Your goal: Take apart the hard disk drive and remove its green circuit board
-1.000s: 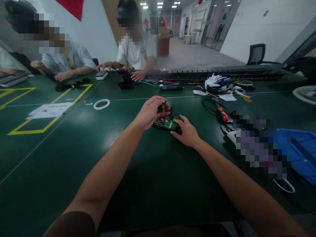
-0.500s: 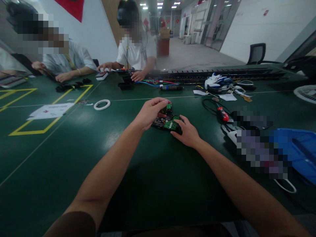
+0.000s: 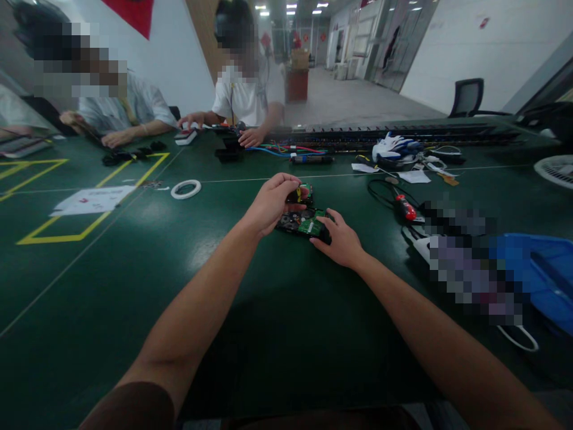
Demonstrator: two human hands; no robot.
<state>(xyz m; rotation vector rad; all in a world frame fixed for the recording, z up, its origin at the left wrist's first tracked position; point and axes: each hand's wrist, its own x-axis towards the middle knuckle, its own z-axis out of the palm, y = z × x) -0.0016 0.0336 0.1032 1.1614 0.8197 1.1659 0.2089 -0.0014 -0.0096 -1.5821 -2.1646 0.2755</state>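
On the green table point(image 3: 192, 310) lies a black housing point(image 3: 286, 223) with a green circuit board point(image 3: 310, 226) inside it. My right hand point(image 3: 342, 242) grips its right end, thumb at the near edge and fingers on the far side. My left hand point(image 3: 273, 209) is closed on a smaller dark part with a green board point(image 3: 306, 192), held just beyond the housing. Some yellow shows on that part beside my fingertips. My left hand hides its left portion, and whether the two pieces are joined I cannot tell.
A white tape ring point(image 3: 185, 189) and a paper sheet point(image 3: 92, 201) lie to the left. Rightward are a red screwdriver point(image 3: 405, 207), gloves point(image 3: 394, 146), and a blue tray point(image 3: 532, 263). Across the table, a co-worker's hand point(image 3: 250, 137) rests near coloured cables point(image 3: 280, 150).
My left hand has tilted the smaller part, so yellow now shows beside the fingertips. My right hand stays in place on the housing.
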